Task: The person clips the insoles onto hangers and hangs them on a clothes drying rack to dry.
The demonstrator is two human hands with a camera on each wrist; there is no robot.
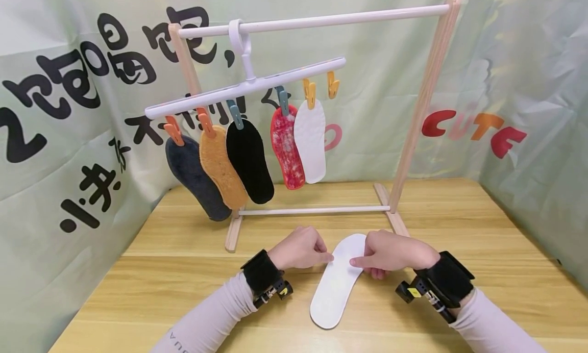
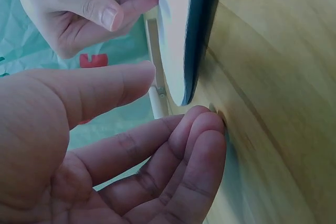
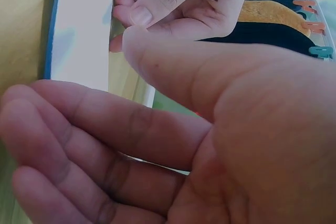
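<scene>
A white insole (image 1: 337,286) with a dark blue edge lies slantwise on the wooden table, its upper end partly covered by the right hand. At its left edge is the left hand (image 1: 299,248); the left wrist view shows that thumb and fingers (image 2: 202,166) apart, with nothing between them. From the other side, the right hand (image 1: 397,251) reaches over the insole's right edge, thumb above it. In the right wrist view, the right thumb stands away from the relaxed fingers (image 3: 100,108), which lie near the insole (image 3: 81,30). Whether the fingertips touch the insole is unclear.
Behind the hands stands a wooden rack (image 1: 424,98) with a white bar. From it hangs a tilted white clip hanger (image 1: 271,81). Its clips hold several insoles: navy, tan, black (image 1: 250,161), red and white. A yellow clip (image 1: 333,85) at the right end holds nothing.
</scene>
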